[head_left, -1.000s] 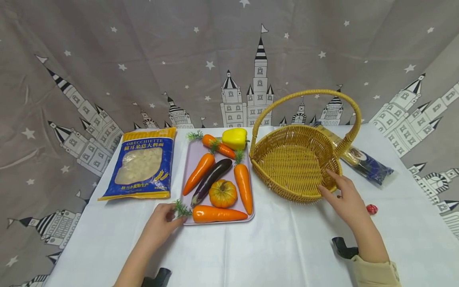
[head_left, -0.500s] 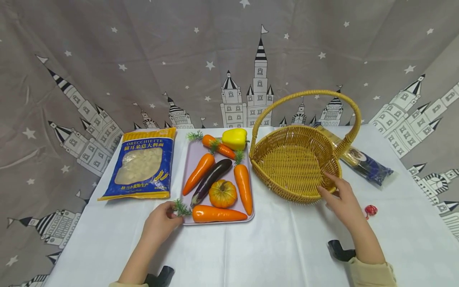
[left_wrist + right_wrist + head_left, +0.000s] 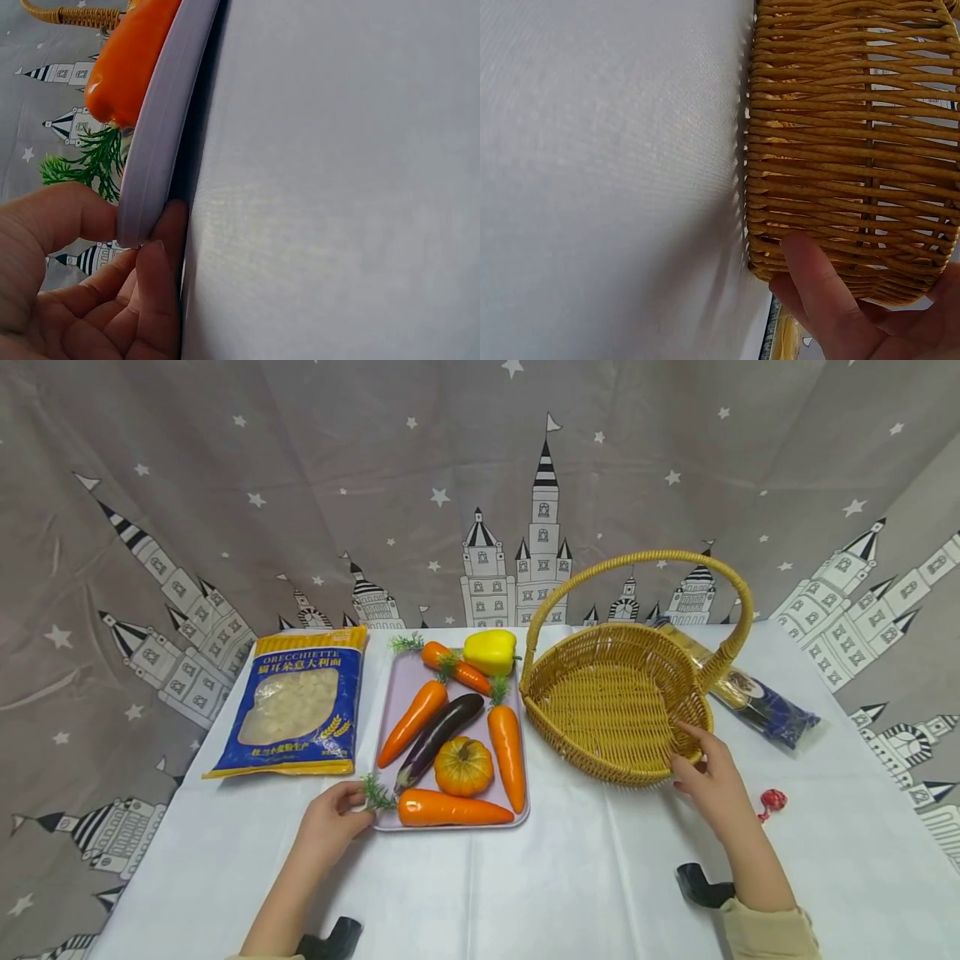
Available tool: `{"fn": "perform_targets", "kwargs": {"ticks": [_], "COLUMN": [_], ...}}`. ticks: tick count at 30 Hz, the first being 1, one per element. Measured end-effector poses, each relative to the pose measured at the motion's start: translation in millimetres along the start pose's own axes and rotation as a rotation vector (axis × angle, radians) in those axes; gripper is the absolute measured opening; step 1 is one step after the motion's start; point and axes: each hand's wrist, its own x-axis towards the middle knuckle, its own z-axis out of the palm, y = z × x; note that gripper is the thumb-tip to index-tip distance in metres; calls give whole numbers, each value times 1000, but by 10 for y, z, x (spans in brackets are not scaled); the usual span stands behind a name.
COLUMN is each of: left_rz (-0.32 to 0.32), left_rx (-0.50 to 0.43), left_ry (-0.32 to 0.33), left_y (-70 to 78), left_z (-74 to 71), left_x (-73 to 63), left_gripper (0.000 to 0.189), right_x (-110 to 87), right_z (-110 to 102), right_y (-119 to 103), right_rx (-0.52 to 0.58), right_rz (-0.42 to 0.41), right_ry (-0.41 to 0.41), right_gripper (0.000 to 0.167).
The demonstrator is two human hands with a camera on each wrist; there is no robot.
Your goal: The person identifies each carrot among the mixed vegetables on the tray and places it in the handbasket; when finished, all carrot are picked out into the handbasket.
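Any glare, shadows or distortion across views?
Head: edge towers lean outward, perhaps wide-angle stretch; left wrist: glint on carrot, dark shadow under tray; right wrist: soft shadow on cloth beside basket.

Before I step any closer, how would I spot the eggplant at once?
On the white tabletop, find the pale purple tray just left of the wicker basket. Near the tray's middle, the eggplant lies slanted between a carrot and the small pumpkin. Those two are orange; it alone is long, smooth and nearly black.
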Motion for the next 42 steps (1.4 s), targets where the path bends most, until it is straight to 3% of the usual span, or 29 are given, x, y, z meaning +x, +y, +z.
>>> {"fn": "perform_targets", "kwargs": {"ticks": [13, 19, 27, 35, 42], "left_rz": [-36, -32, -49, -41, -43], "left_rx": [-3, -66, -133, -141, -139], "left_ry": [3, 3, -17, -13, -12], "left_y": [-64, -111, -137, -161, -162], "left_z": [-40, -39, -37, -31, -24], "left_x": [-69, -52, -48, -59, -61], "left_gripper": [48, 48, 49, 49, 51], "right_x": [-25, -21, -142, -322, -414], "right_z": [-35, -125, -308, -382, -183], "right_y": [47, 6, -226, -506, -736], "right_rx": [-14, -101, -193, -162, -111], "right_rz": [-60, -124, -51, -114, -234], "right_ry": [-28, -30, 79, 150, 101], "right_gripper": [55, 51, 58, 58, 54]}}
